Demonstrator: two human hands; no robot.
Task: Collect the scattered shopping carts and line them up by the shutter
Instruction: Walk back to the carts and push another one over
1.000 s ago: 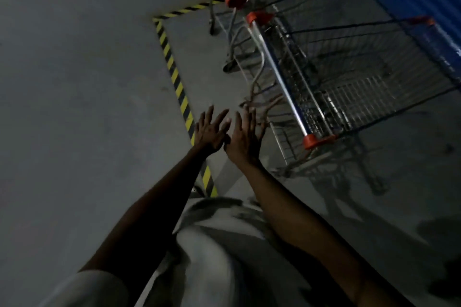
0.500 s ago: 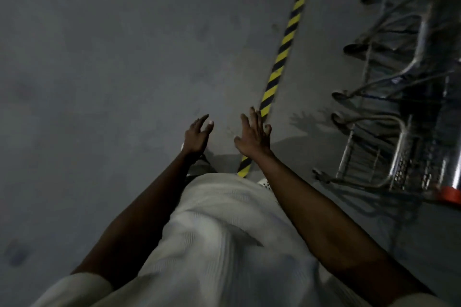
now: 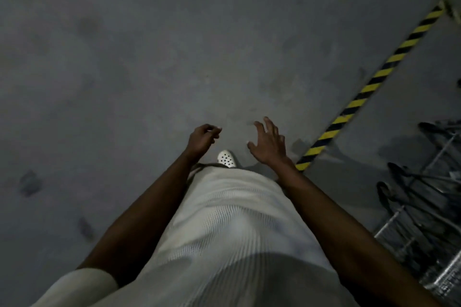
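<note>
Far right, shopping carts [image 3: 424,194] cropped, dim; empty left hand [image 3: 202,141] curled, right hand [image 3: 268,146] splayed.

Shopping carts [image 3: 436,207]: metal wire-frame units, showing only in part at the right edge of the head view, where the frame is cutting them off. Dark curved lower tubes are overlapping one another; pale wire grid panels are catching light below them. They are standing on the grey floor [image 3: 124,82], beyond the yellow-and-black striped line [image 3: 369,87], near its lower end. Their number cannot be told.
</note>
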